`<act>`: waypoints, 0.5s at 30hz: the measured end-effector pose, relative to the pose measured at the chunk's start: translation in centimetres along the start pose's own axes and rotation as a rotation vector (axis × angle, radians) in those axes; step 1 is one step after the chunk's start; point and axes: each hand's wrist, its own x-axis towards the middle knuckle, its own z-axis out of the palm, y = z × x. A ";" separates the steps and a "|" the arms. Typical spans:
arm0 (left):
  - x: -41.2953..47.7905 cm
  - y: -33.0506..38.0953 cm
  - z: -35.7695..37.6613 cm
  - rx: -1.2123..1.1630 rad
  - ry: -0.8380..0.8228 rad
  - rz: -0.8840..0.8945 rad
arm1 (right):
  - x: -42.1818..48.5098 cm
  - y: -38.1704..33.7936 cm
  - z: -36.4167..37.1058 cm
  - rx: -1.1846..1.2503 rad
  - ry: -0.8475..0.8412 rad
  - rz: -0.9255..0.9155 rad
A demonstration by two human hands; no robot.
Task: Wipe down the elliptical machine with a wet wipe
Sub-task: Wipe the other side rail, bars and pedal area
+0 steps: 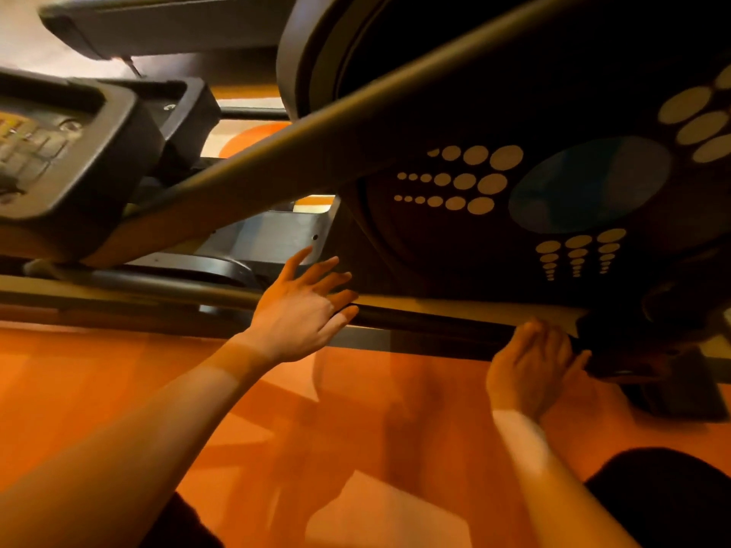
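Observation:
The elliptical machine's black flywheel housing (455, 239), printed with pale dots, fills the upper right. A grey bar (253, 160) crosses it on a slant. Below runs the low base rail (427, 330). My left hand (304, 306) is spread open, its fingertips touching the housing's lower edge just above the rail. My right hand (530, 365) reaches up to the rail further right, seen from the back and blurred. Its fingertips are hidden against the dark frame. No wet wipe shows plainly in either hand.
A grey foot pedal (67, 152) juts out at the upper left. Orange floor (138, 389) spreads beneath my arms. My dark-clothed knee (668, 504) is at the bottom right. A black foot of the machine (672, 393) sits right of my right hand.

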 end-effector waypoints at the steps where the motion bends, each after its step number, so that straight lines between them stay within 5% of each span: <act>1: 0.0 0.0 0.1 0.003 0.021 -0.002 | 0.0 -0.3 0.1 -0.009 0.025 0.006; 9: -0.4 -0.2 0.3 0.030 0.063 0.040 | -9.4 -11.5 1.2 0.131 -0.135 -0.359; 12: -0.4 -0.2 0.4 0.029 0.066 0.039 | -8.3 -10.4 0.6 0.051 -0.190 -0.486; 15: -0.4 -0.4 0.7 0.028 0.080 0.047 | -4.3 -4.8 0.2 -0.069 -0.107 -0.336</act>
